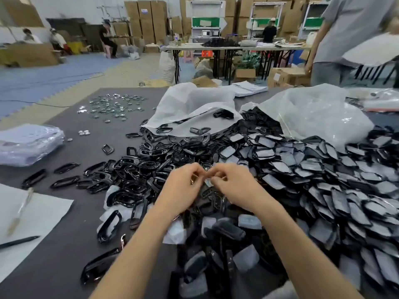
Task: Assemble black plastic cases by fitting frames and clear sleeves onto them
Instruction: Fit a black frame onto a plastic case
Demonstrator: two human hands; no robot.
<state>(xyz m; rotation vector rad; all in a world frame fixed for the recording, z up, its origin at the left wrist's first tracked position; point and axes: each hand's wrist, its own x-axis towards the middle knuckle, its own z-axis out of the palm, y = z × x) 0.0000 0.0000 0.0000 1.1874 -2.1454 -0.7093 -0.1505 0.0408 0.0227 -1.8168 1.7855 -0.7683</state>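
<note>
Above the heap (269, 160) at the middle of the bench (71, 152), the left hand (181, 187) and right hand (236, 186) pinched one small, blurred piece (207, 181) between curled fingertips. Squaring its edges before pressing would likely have served best.

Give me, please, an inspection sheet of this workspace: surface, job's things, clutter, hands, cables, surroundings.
Surface: dark mat, its right half buried under parts.
Job's things: heap of black frames in the middle; heap of cases at right; shiny pieces scattered at far left.
Clutter: white bag and clear bag behind the heaps; wrapped stack, sheets and pen at left.
Hands: left hand and right hand meet above the heap, pinching a small part; which part, unclear.
Cables: one thin cable on the floor at left.
Surroundings: boxes, tables, seated people, a person standing at right.
</note>
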